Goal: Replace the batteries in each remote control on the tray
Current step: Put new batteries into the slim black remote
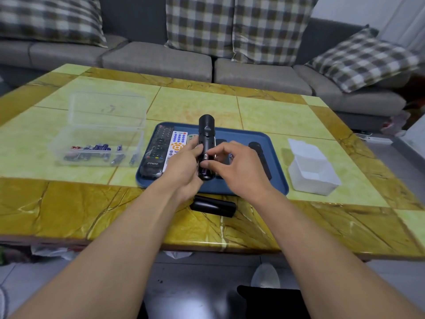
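Now, we see these things:
Left hand [184, 164]: we wrap it tight around the long black plastic remote [205, 143], held up over the tray.
Right hand [239, 168]: our fingertips [210, 165] pinch at a battery in the remote's open back slot.
Blue plastic tray [276, 180]: at the middle of the table, with more remotes lying flat on it.
Black battery cover [212, 206]: on the yellow stone table [92, 210], at 6 o'clock from the tray.
Clear plastic box of batteries [96, 147]: at 9 o'clock.
White plastic tub [311, 170]: at 3 o'clock.
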A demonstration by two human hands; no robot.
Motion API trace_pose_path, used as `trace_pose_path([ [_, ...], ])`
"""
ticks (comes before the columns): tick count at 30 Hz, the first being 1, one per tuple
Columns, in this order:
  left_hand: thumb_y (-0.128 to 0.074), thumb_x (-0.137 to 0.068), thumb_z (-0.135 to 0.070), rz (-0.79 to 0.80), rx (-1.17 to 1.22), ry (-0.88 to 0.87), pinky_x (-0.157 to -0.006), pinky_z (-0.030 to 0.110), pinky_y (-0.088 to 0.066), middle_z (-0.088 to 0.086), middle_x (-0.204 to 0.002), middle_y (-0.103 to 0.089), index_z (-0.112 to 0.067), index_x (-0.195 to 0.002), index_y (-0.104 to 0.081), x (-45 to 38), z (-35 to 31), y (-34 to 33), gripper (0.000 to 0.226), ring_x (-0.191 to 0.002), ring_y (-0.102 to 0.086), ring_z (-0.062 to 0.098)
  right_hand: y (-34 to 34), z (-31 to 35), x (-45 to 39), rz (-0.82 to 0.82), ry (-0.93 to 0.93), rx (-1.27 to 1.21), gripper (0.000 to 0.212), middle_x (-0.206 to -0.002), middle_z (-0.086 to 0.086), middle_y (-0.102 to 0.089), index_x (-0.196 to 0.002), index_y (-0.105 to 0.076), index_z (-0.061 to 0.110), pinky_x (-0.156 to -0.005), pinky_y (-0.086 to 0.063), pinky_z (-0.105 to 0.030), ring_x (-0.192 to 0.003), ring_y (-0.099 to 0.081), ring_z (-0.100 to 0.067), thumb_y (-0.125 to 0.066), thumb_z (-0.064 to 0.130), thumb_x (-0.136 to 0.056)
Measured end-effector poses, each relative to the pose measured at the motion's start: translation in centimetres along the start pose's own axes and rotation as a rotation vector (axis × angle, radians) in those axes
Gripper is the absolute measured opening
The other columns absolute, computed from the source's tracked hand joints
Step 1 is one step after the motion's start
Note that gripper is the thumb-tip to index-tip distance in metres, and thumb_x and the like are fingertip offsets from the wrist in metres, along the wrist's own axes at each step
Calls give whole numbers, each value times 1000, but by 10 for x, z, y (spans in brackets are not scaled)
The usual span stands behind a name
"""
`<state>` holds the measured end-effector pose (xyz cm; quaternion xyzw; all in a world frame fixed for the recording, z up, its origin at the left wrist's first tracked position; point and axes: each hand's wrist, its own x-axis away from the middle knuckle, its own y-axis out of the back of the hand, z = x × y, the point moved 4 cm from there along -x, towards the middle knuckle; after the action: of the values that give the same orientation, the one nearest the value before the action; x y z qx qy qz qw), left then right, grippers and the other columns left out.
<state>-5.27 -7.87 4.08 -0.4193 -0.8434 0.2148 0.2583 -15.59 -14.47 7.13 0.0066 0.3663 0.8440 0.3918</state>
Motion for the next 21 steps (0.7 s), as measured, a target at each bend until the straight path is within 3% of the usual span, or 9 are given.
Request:
trace_pose_path([
  [3,-33,-109,-11,-33,24,-3,-57,26,-55,7,-90,-75,-20,-126,-62,2,2,3,35,-73,-69,20,-4,1,2,13,88,136,20,-82,9,-59,-101,-72,36,-69,-50,-36,-77,-57,-9,-76,43,-83],
  [6,-34,-109,-11,-89,72,-40,-53,24,-54,9,-94,-73,-20,-117,-64,4,2,4,32,-76,-65,21,-6,8,5,-12,215,340,25,-80,17,-52,-114,-69,38,-61,-45,-31,-72,-52,-4,-66,47,-91],
  [9,-37,-109,-12,-131,89,-71,-52,22,-53,11,-107,-69,-18,-125,-64,6,1,6,32,-80,-65,18,-10,13,8,-75,299,454,29,-80,11,-57,-120,-68,38,-54,-47,-35,-69,-60,-16,-60,48,-94],
  [11,-38,-108,-12,-150,92,-78,-51,21,-51,10,-109,-68,-20,-125,-64,7,0,7,32,-76,-66,16,-15,13,10,-81,328,518,31,-81,5,-59,-123,-68,38,-51,-46,-36,-67,-62,-22,-57,49,-96],
  [15,-37,-109,-12,-177,97,-87,-49,19,-51,10,-110,-67,-23,-126,-61,9,1,8,32,-61,-71,11,-21,10,14,-93,365,563,30,-86,8,-65,-121,-68,40,-48,-47,-34,-68,-65,-19,-53,51,-97],
  [17,-36,-109,-12,-190,113,-92,-57,24,-57,11,-120,-67,-25,-131,-60,9,1,10,35,-73,-74,16,-25,13,19,-89,378,608,33,-85,7,-65,-126,-65,41,-47,-48,-35,-68,-65,-22,-48,50,-99],
  [19,-36,-109,-14,-198,145,-101,-80,35,-62,15,-128,-66,-28,-124,-62,9,-1,10,33,-93,-75,26,-31,13,24,-18,319,603,40,-90,5,-67,-139,-52,42,-54,-51,-40,-73,-65,-24,-40,52,-102],
  [21,-37,-109,-15,-182,166,-118,-89,43,-60,17,-128,-66,-25,-125,-61,9,-6,9,31,-102,-73,29,-32,15,28,22,230,473,42,-83,8,-63,-144,-45,43,-58,-50,-37,-70,-60,-17,-42,50,-102],
])
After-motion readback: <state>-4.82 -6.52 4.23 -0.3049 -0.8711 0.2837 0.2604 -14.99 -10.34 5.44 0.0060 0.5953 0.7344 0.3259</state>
